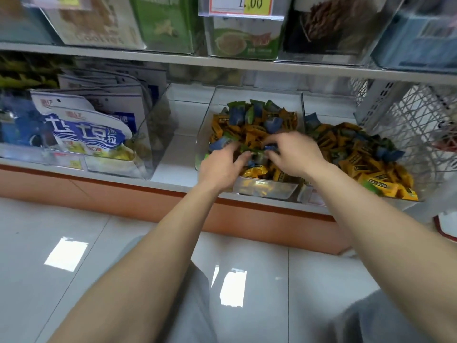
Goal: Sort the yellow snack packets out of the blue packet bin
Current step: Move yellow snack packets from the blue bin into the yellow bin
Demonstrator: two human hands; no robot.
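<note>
A clear plastic bin [265, 190] on the low shelf holds mixed small packets: blue packets [237, 117] and green ones toward the back, yellow packets [254, 172] in the middle and front. Both my hands are inside this bin. My left hand [220, 167] lies palm down on the pile with its fingertips among green and blue packets. My right hand [294, 152] has its fingers curled down and pinches a small blue packet [270, 147]. A second clear bin [405, 198] to the right holds mostly yellow packets [380, 179] with some blue ones.
A clear bin with large white-and-blue snack bags [86, 134] stands at the left. A bare shelf gap [178, 154] separates it from the packet bin. A white wire basket [415, 125] stands at the right. The upper shelf carries boxed goods and a price tag [241, 6].
</note>
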